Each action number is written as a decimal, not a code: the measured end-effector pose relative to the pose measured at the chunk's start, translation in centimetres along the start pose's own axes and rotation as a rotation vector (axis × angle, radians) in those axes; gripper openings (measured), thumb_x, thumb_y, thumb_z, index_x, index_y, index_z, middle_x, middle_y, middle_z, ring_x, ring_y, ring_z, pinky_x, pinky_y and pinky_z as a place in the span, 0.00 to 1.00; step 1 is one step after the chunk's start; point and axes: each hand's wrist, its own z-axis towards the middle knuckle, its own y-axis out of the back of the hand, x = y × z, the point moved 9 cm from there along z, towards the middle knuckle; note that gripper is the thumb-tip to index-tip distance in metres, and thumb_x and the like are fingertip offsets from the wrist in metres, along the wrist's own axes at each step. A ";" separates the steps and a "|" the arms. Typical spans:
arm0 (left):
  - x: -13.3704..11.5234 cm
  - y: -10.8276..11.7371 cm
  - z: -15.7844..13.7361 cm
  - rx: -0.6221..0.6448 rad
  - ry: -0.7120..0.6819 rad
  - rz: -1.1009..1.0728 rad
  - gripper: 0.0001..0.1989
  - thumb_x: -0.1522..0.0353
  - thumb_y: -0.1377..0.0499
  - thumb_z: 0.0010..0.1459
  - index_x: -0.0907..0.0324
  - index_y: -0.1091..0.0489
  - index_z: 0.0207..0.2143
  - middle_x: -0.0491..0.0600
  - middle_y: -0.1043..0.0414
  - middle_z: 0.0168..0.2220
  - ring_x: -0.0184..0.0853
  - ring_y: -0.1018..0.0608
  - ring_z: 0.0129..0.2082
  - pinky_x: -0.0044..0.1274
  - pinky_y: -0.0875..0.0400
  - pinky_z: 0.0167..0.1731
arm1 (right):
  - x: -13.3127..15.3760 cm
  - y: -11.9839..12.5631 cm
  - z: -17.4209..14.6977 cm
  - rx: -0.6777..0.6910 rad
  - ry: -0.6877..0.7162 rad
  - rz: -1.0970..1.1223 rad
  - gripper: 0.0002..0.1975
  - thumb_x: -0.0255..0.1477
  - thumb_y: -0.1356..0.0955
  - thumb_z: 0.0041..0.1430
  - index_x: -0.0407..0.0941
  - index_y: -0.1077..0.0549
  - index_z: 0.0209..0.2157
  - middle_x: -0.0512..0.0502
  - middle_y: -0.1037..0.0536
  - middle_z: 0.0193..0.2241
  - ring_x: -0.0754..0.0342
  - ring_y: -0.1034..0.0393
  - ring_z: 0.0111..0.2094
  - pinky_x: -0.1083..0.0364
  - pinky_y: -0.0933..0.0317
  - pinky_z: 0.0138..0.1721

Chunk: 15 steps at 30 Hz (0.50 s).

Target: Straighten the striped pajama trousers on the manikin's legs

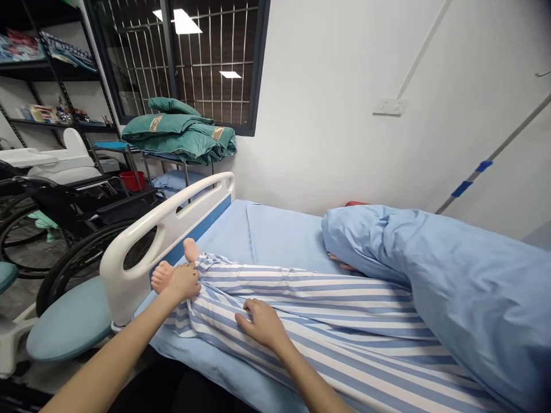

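Blue-and-white striped trousers cover the legs of a figure lying on the bed, with two bare feet at the footboard end. My left hand is at the nearer ankle, fingers curled over the trouser cuff; the gathered cloth under them is partly hidden. Farther up the same leg, my right hand lies palm down on the striped cloth, its thumb and fingers apart. A light blue quilt is bunched over the figure's upper part, and some fingers show from under its edge.
A white footboard borders the bed's left end. Beyond it stand a wheelchair, a teal round-topped seat and a rack with folded green bedding. The light blue sheet reaches toward the wall.
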 end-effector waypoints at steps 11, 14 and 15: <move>0.0 0.0 -0.7 -0.031 0.033 0.031 0.17 0.64 0.48 0.47 0.65 0.27 0.34 0.61 0.28 0.40 0.47 0.28 0.39 0.35 0.40 0.41 | 0.1 -0.1 -0.1 0.022 0.008 0.018 0.16 0.41 0.41 0.57 0.44 0.32 0.35 0.45 0.26 0.33 0.52 0.34 0.36 0.57 0.49 0.35; 0.0 -0.1 -1.1 -0.057 0.021 0.024 0.17 0.64 0.48 0.48 0.67 0.27 0.33 0.63 0.29 0.37 0.48 0.28 0.38 0.36 0.41 0.41 | 0.0 -0.4 -0.2 0.036 -0.004 0.021 0.16 0.41 0.40 0.57 0.44 0.31 0.35 0.45 0.27 0.34 0.52 0.35 0.37 0.57 0.49 0.36; 0.0 -0.2 -1.2 -0.060 0.016 0.009 0.17 0.64 0.48 0.48 0.67 0.27 0.32 0.64 0.29 0.37 0.48 0.29 0.38 0.37 0.41 0.42 | -0.1 -0.4 -0.2 0.037 -0.009 0.018 0.16 0.41 0.40 0.57 0.44 0.31 0.35 0.45 0.27 0.34 0.52 0.35 0.37 0.57 0.49 0.36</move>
